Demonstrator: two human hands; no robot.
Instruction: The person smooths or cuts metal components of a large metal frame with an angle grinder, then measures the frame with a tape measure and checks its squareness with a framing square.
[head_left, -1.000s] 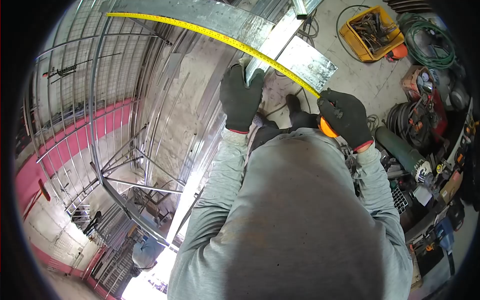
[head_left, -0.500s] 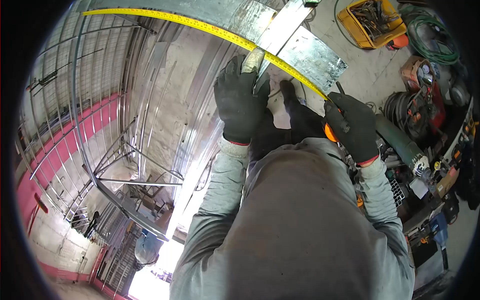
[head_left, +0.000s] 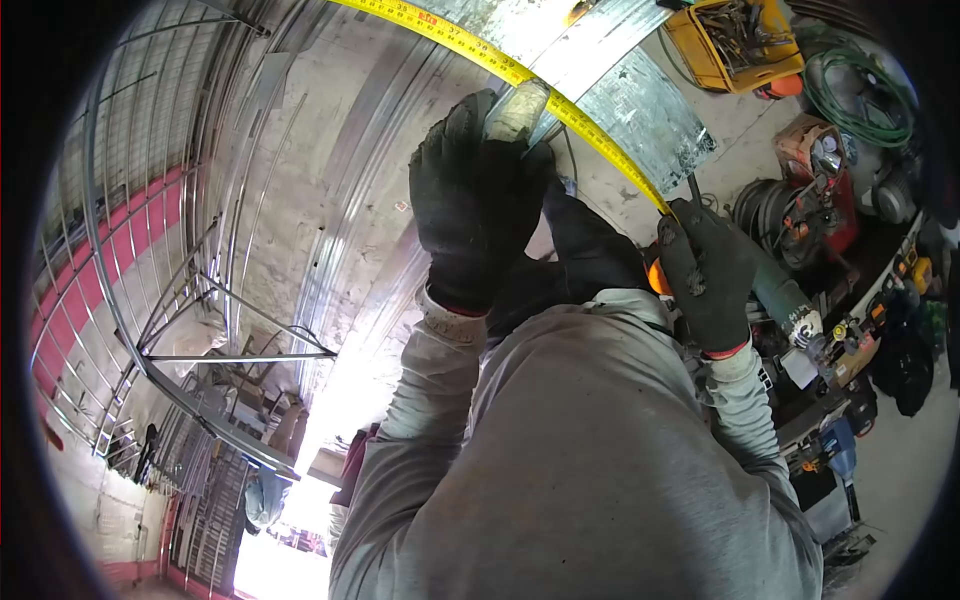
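Note:
A yellow tape measure blade [head_left: 590,130] arcs across sheet-metal pieces. My left hand [head_left: 475,205], in a black glove, has a pale-wrapped finger at the blade beside a narrow metal strip [head_left: 590,60]. Its thumb lies close to the strip's near end, and the other fingers are partly curled. My right hand [head_left: 710,275], also gloved, is closed round the tape measure's orange case [head_left: 658,278], most of which it hides. A dark slim tool or marker [head_left: 694,188] sticks up from the right fingers. Just above that hand lies a wide galvanized metal piece [head_left: 650,115].
A yellow bin of tools [head_left: 730,45] and a coiled green hose [head_left: 860,85] are at the upper right. Below them stand a cable reel [head_left: 775,225] and a green gas cylinder [head_left: 785,290]. At left are a metal-bar frame [head_left: 95,240] and long metal profiles [head_left: 345,230].
The view has shifted closer, and the blade's far left end has left the frame. Both hands remain at the tape measure, the left one appearing larger.

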